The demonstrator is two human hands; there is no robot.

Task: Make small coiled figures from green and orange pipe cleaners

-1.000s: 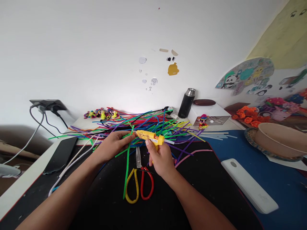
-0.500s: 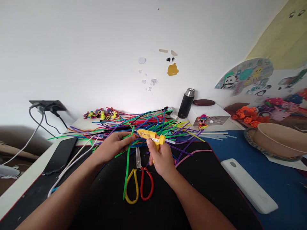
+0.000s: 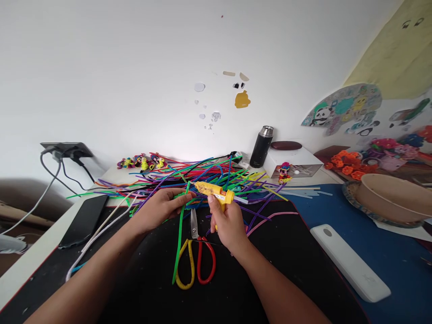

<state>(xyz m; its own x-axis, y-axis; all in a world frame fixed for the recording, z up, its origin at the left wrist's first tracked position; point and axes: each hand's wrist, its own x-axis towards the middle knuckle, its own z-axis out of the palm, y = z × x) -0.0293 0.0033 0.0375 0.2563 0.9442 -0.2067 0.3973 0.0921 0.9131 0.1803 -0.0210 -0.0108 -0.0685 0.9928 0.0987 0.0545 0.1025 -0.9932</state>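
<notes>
Centrally in frame, left hand [image 3: 160, 208] pinches a green pipe cleaner [image 3: 178, 240]; right hand [image 3: 230, 223] grips a glue gun [image 3: 209, 188]; gluing seems unfinished.

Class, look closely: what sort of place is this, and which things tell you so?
Probably a craft table, perhaps in a home: a heap of coloured pipe cleaners, a yellow glue gun in the right hand, and scissors on a dark mat.
</notes>
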